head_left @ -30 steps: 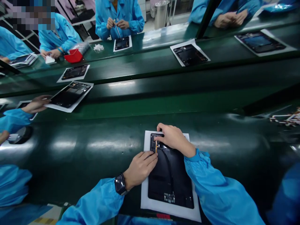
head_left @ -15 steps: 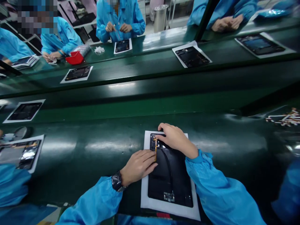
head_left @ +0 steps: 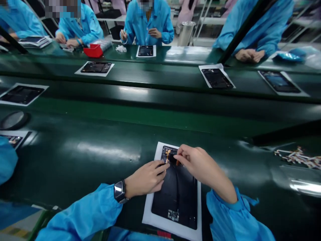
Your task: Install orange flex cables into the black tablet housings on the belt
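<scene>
A black tablet housing lies on a white sheet before me, with a small circuit board at its near end. A gold-orange flex cable runs along its upper left. Stretched fingers of my left hand rest on the housing beside the cable's lower part. My right hand is closed in a pinch just right of it; an orange bit of flex shows under the fingertips, and a dark patch lies beside them. The exact grip is partly hidden.
A heap of small flex cables lies at the right. More housings on sheets, such as one, lie on the green bench. A round black dish is at left. Several co-workers in blue sit opposite, near a red bin.
My right hand has come down from the housing's top edge and now pinches beside the flex cable. The left fingers have shifted slightly and straightened. The camera view has turned a little.
</scene>
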A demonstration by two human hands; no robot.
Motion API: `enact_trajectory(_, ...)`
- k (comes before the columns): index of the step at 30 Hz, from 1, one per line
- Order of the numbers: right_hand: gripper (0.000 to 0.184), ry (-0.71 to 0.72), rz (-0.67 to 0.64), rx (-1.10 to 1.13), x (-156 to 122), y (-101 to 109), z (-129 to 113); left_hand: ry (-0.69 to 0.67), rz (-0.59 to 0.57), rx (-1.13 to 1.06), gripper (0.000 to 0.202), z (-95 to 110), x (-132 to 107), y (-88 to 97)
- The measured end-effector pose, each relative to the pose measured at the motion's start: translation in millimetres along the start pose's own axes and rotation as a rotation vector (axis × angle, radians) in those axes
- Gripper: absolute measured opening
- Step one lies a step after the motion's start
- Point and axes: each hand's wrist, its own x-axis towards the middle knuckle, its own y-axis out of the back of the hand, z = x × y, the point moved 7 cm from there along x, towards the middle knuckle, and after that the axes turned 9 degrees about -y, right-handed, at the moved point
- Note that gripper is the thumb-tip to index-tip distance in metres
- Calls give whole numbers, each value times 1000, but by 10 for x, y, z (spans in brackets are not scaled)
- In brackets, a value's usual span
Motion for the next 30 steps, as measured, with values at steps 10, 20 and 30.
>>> enact_trajectory(10,12,157,45,-82,-510,-647,-105,108,172,-297,76,-245,-168,136)
enact_trajectory(20,16,300,244,-291,-566,-867,-423,88,199,-376,70,-281,-195,102)
enact_trajectory(30,14,115,232,47,-645,-847,-164,84,201,-352,66,-287,-186,120)
